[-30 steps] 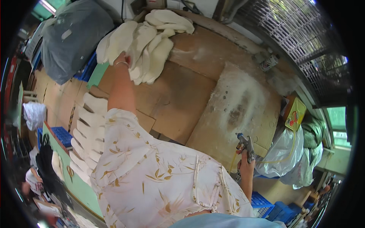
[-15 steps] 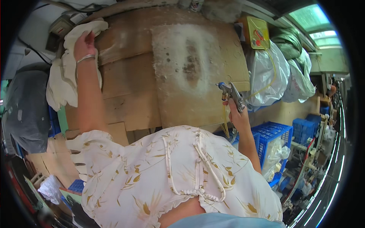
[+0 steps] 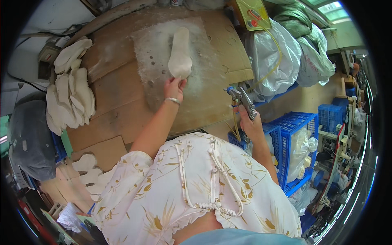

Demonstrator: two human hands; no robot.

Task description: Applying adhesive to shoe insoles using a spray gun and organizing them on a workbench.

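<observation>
A cream shoe insole (image 3: 181,53) lies over the stained, whitish patch of the cardboard (image 3: 149,45). My left hand (image 3: 174,86), closed, pinches its near end. To the right, at the cardboard's front corner, my right hand (image 3: 251,122) is wrapped round a silver spray gun (image 3: 245,101) with a blue nozzle pointing left. A yellowish hose (image 3: 234,130) hangs below the gun. Several more insoles (image 3: 71,96) are heaped at the left side of the worktop.
A yellow container (image 3: 255,16) stands at the back right, above a pale plastic bag (image 3: 271,53). Blue crates (image 3: 294,122) stand on the right. A dark grey bag (image 3: 30,134) sits at the left edge, and other insoles (image 3: 90,173) lie near my left side.
My left hand has moved from the insole pile to the middle, and an insole now lies on the stained patch. My right hand still holds the spray gun.
</observation>
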